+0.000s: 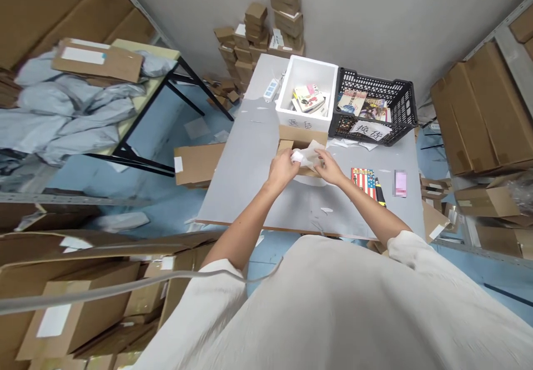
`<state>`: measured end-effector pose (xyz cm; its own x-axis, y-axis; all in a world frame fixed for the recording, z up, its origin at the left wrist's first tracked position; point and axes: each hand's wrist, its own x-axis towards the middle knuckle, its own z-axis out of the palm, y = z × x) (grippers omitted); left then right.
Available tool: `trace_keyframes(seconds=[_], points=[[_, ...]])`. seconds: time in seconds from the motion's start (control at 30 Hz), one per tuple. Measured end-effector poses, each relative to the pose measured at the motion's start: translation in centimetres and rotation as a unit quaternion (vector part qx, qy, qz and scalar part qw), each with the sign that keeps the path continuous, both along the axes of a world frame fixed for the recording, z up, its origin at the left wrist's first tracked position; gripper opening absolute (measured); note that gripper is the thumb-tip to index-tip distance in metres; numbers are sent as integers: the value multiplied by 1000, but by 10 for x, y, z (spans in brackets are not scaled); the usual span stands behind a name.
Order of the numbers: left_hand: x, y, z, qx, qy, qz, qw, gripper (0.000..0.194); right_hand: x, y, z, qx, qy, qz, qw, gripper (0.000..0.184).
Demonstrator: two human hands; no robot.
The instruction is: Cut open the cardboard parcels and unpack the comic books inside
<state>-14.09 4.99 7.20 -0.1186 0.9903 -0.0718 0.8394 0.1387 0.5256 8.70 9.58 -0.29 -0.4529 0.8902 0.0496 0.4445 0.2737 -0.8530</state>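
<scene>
A small open cardboard box (pixel 303 135) stands on the grey table, one flap up against the white bin. Above its opening is a crumpled, translucent white packing sheet (pixel 307 156); whether it is paper or plastic I cannot tell. My left hand (pixel 283 167) is closed around the sheet's left end. At the right end, my right hand (pixel 330 167) pinches the sheet with curled fingers. The hands and sheet hide much of the box's inside. Right of my right hand lie a book with a red-striped cover (pixel 363 181) and a black-and-yellow utility knife (pixel 380 192).
A white foam bin (pixel 306 73) and a black plastic crate (pixel 402 106), both holding books, stand at the table's back. A power strip (pixel 272 90) lies left of them, a pink phone-like object (pixel 400 183) at right. Boxes (pixel 69 309) crowd the lower left.
</scene>
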Motion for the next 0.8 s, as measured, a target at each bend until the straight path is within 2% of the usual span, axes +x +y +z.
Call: trace_keyframes(seconds=[0.2,0.3,0.37,0.47,0.57,0.67,0.73,0.8], points=[[-15,6,2,-7,16,-8,1000,26,-39,8,-10,-83,22,67,994,75],[-19,12,-2,-26,21,-18,999,27,-54,10,-11,-95,26,113,989,67],[-21,17,-8,-41,24,-28,999,28,-58,12,-12,-94,11,114,989,60],[-20,25,-17,-72,28,-47,996,32,-51,14,-16,-79,-26,62,995,52],[-15,35,-28,-95,39,-68,992,37,-34,17,-21,-39,-91,-38,994,45],[-6,48,-40,-106,45,-97,989,41,-17,21,-24,-18,-141,-132,981,48],[-1,55,-48,-119,34,-129,984,43,-10,23,-25,-23,-149,-145,978,54],[1,60,-55,-135,15,-162,977,45,-8,26,-27,-27,-137,-110,984,57]])
